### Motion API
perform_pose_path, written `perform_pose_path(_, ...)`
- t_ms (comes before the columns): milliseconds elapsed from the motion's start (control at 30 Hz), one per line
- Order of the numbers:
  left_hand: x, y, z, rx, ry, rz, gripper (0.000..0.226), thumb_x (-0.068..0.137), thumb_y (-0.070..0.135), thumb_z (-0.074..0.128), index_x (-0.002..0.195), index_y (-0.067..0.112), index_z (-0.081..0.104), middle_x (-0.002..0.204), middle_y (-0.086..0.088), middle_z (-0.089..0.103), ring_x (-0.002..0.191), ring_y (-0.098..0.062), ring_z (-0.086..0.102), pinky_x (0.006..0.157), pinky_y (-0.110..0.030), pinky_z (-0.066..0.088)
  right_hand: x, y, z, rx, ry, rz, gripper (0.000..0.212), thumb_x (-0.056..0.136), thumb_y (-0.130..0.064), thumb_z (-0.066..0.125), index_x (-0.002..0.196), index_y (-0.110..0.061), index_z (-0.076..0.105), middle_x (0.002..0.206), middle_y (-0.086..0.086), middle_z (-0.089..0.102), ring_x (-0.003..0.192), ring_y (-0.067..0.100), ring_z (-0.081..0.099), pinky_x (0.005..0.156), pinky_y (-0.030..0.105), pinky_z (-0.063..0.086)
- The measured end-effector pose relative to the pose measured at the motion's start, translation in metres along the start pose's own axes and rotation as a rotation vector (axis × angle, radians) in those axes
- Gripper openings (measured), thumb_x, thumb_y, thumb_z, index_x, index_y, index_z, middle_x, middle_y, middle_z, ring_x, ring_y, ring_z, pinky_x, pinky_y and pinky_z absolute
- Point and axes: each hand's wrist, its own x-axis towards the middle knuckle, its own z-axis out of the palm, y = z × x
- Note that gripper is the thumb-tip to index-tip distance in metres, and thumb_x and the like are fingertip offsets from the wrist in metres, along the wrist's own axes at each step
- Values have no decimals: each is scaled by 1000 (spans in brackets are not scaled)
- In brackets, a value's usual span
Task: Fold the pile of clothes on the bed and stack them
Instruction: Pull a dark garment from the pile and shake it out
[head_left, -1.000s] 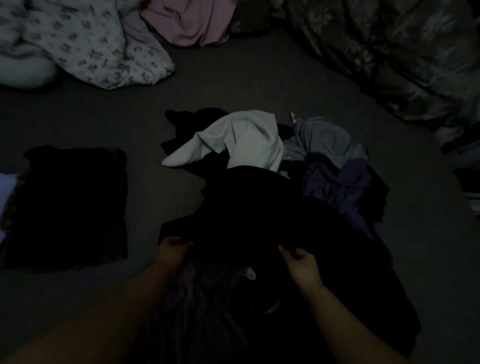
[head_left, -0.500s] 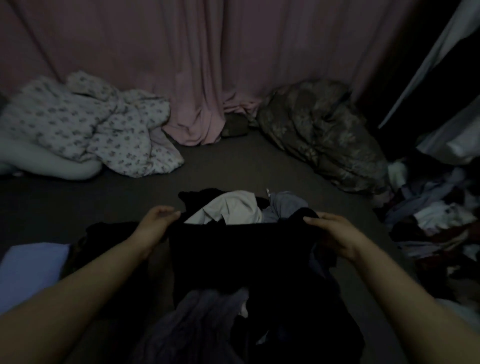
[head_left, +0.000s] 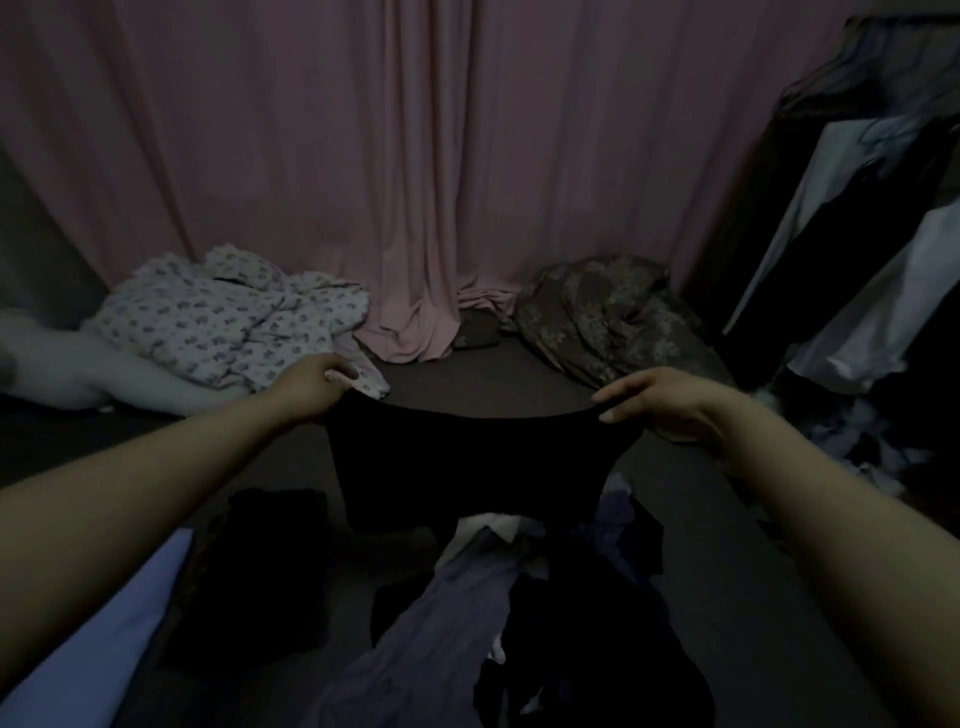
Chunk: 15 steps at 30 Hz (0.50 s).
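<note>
- Hands first: the left hand (head_left: 311, 382) pinches one top corner of a black garment (head_left: 467, 462), its grip curled tight on the cloth.
- The right hand (head_left: 657, 408) holds the other top corner, fingers and thumb closed on the edge.
- Between them the black garment hangs spread out in the air, above the bed (head_left: 467, 379), top edge sagging slightly in the middle.
- Below it lies the unfolded pile of clothes (head_left: 519, 597), with lilac, white and dark pieces tangled together.
- A dark folded stack (head_left: 260, 561) sits left of the pile, with a pale blue cloth (head_left: 93, 639) just beside it.
- At the far end of the bed are a flowered blanket (head_left: 223, 322), a pink curtain (head_left: 415, 182) and a dark patterned blanket (head_left: 608, 317).
- Hanging clothes (head_left: 857, 234) show at the right edge.
</note>
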Motion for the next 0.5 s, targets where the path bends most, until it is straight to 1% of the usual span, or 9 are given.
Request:
perform_pose_path(67,0,12,-13,-270,20,-112,23,95,6,47,107,3,66,88,-11,61,78,-23,54,49,-14,35,-6,-15,0,-249,6,-36,28,71,1,76,96,-9,70,86,2,68,82,9,60,71,12,50)
perform_pose_path(100,0,19,-23,-420,-6,-195,19,94,9,50,104,5,67,77,-7,60,72,-19,53,50,-15,36,-7,-23,0,-407,18,-49,30,67,-4,81,95,-12,71,86,-1,69,82,8,60,75,14,49)
perform_pose_path(133,-1,27,-32,-541,-47,-266,15,93,12,53,99,7,67,65,-3,56,66,-16,52,54,-16,38,-7,-30,0,-551,29,-57,27,65,-7,82,89,-14,72,83,-3,68,79,7,59,74,13,47)
perform_pose_path(200,-1,37,-49,-650,-146,-283,11,93,12,54,95,9,65,51,2,53,60,-9,54,68,-18,41,-8,-47,1,-734,112,-92,18,69,-9,80,70,-19,64,68,-7,60,67,7,54,54,3,38)
perform_pose_path(233,0,40,-56,-644,-185,-247,10,93,10,55,98,8,63,58,2,59,67,-7,57,74,-18,42,-6,-53,0,-764,170,-131,24,73,-9,77,63,-19,58,62,-8,55,62,7,50,45,3,34)
perform_pose_path(300,3,40,-69,-581,-198,-167,23,89,1,58,111,5,62,97,-2,64,95,-10,57,82,-19,41,-1,-62,-5,-726,260,-200,23,76,-7,75,61,-16,59,60,-4,54,58,8,48,41,5,33)
perform_pose_path(367,7,34,-77,-488,-171,-126,39,83,-6,62,121,6,59,122,-4,57,118,-16,49,90,-22,39,1,-68,-11,-652,306,-240,6,75,-6,75,77,-9,71,69,4,61,58,7,49,42,4,34)
perform_pose_path(433,8,28,-81,-400,-169,-93,44,80,-7,65,121,7,60,128,-7,55,124,-20,47,93,-24,38,3,-69,-16,-609,318,-249,15,74,-6,76,89,-5,73,78,6,63,63,9,52,45,4,35)
perform_pose_path(500,9,23,-81,-405,-154,-77,37,83,1,66,119,7,61,127,-5,56,121,-18,49,93,-26,38,5,-68,-17,-558,327,-256,21,72,-7,78,92,-4,74,82,6,65,73,12,55,50,6,38)
